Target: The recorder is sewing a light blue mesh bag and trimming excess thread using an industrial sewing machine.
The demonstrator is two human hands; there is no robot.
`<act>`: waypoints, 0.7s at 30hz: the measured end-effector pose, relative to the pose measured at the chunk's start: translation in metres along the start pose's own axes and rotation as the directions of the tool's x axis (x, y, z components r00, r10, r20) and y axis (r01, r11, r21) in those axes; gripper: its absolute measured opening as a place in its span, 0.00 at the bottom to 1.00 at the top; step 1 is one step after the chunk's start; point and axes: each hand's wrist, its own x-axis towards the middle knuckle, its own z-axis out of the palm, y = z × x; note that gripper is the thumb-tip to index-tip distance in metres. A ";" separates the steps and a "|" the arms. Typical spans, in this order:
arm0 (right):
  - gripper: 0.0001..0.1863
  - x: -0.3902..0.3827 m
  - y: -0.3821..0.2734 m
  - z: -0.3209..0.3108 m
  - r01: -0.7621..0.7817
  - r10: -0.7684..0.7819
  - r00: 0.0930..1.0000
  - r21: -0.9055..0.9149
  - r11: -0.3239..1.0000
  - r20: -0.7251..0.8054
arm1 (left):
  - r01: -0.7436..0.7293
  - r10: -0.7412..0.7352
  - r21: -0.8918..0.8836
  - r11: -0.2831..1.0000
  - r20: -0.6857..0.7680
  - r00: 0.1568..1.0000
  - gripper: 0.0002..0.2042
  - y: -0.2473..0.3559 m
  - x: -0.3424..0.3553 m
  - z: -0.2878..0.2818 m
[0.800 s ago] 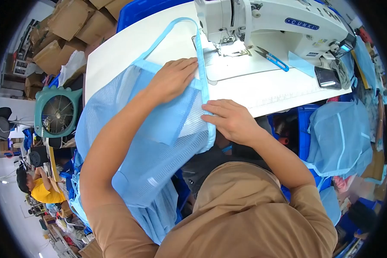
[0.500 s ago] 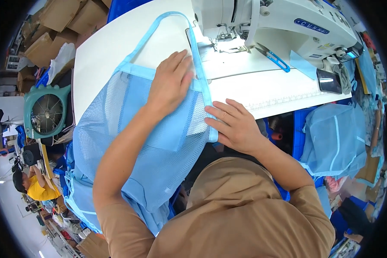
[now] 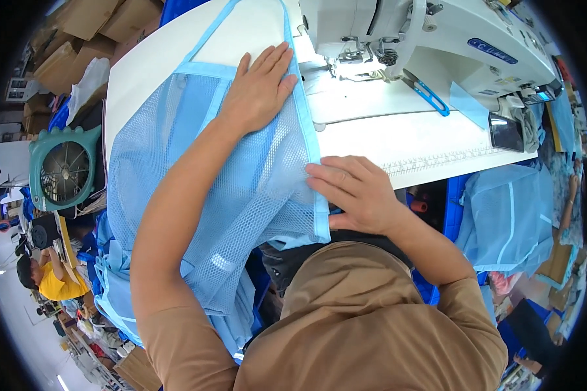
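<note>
A light-blue mesh piece (image 3: 150,150) with blue binding and a narrow strap loop lies on the white worktable and drapes over its near edge. My left hand (image 3: 257,88) lies on its upper part beside the strap, fingers slightly spread. My right hand (image 3: 362,195) rests on the bound right edge lower down, fingers apart; its thumb is low at that edge. Just beyond the fabric stands a white sewing machine (image 3: 469,45), its lit needle area to the upper right of my left hand. Blue thread snips (image 3: 430,98) lie on the machine bed.
A black phone (image 3: 505,130) and blue scrap (image 3: 469,104) sit at the table's right. Blue bins (image 3: 456,195) with mesh pieces (image 3: 505,221) are below right. A green fan (image 3: 65,169), cardboard boxes (image 3: 78,62) and a person in yellow (image 3: 62,280) are at the left.
My left hand and the mesh piece have moved up and away from me across the table, carrying the strap loop partly out of view. My right hand stays on the edge, slightly lower.
</note>
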 end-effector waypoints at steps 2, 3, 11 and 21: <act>0.26 -0.002 -0.009 0.005 -0.050 0.050 0.999 0.004 0.999 -0.014 | 0.005 -0.005 0.002 1.000 0.002 1.000 0.30 -0.005 0.006 0.002; 0.26 -0.005 -0.011 0.008 -0.051 0.051 0.999 0.002 0.999 -0.017 | 0.011 -0.011 0.003 1.000 0.000 1.000 0.30 -0.007 0.009 0.003; 0.20 0.008 -0.009 0.013 -0.139 0.124 0.986 -0.136 0.981 -0.110 | -0.143 0.124 -0.087 0.986 -0.197 0.973 0.21 -0.006 0.009 -0.006; 0.19 -0.039 0.000 -0.008 -0.111 0.109 0.994 -0.090 0.990 -0.023 | -0.118 0.059 -0.247 0.962 -0.233 0.971 0.17 0.022 -0.014 -0.013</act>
